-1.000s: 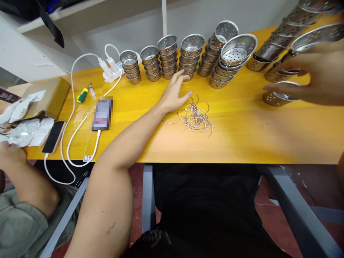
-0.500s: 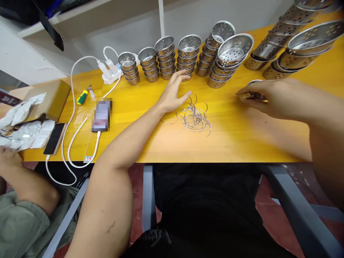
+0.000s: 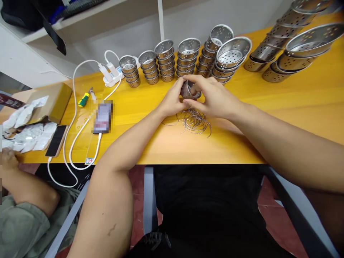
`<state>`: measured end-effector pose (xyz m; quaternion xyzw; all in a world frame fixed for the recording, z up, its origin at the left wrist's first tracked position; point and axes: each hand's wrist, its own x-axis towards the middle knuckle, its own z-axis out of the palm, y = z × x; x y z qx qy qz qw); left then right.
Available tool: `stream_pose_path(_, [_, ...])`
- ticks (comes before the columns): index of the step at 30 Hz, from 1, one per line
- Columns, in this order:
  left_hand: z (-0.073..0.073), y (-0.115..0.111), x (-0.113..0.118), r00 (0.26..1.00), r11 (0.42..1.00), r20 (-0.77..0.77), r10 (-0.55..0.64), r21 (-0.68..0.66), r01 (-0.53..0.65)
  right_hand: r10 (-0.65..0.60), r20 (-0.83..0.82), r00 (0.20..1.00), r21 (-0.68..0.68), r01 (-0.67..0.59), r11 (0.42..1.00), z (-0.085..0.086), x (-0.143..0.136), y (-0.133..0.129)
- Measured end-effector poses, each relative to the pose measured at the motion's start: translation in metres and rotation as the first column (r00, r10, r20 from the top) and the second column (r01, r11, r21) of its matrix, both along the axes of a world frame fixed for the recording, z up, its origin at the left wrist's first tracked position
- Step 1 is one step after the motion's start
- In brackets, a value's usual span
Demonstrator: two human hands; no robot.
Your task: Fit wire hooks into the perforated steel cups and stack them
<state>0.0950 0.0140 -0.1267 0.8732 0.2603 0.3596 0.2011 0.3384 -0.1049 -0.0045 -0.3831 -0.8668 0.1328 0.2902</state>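
Note:
A small perforated metal cup is between my two hands, just above a pile of thin curved metal wires. My left hand curls round the cup's left side, thumb in front and fingers behind. From the right, my right hand grips the same cup, a finger reaching inside its mouth and the thumb at the near side. The fingers partly hide the cup's wall. Right behind the hands rise stacks of like cups, among them a wide-mouthed stack and a narrower one.
More cup stacks run along the back of the yellow table, with tall leaning ones at the right. On the left are a power strip, a screwdriver, charging phones, and a cardboard box. Another person's arm rests at the left edge.
My right hand has come left from the right side of the table, bringing the cup over to my left hand. My left hand has closed in round it.

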Motion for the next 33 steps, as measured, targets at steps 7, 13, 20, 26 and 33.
stream_pose_path(7, [0.001, 0.004, 0.004, 0.999, 0.999, -0.05, -0.003, 0.054, 0.006, -0.025, -0.01, 1.0, 0.174, 0.026, 0.984, -0.016, 0.028, 0.009])
stream_pose_path(13, [0.008, 0.005, -0.005, 0.999, 0.999, -0.035, 0.011, 0.052, -0.009, -0.06, -0.02, 0.998, 0.125, 0.062, 0.99, -0.022, 0.037, 0.023])
stream_pose_path(20, [0.012, -0.001, -0.002, 0.996, 0.998, -0.085, -0.007, 0.062, 0.012, -0.052, -0.175, 0.983, -0.036, 0.046, 0.998, -0.03, 0.04, 0.025])
stream_pose_path(26, [0.011, 0.001, -0.003, 0.993, 0.999, -0.12, 0.004, 0.046, 0.002, -0.035, -0.275, 0.961, -0.089, 0.01, 0.996, -0.031, 0.039, 0.026])
stream_pose_path(33, [0.009, 0.001, 0.001, 0.994, 0.998, -0.11, -0.001, 0.068, 0.008, -0.015, -0.348, 0.937, -0.129, -0.032, 0.991, -0.025, 0.038, 0.029])
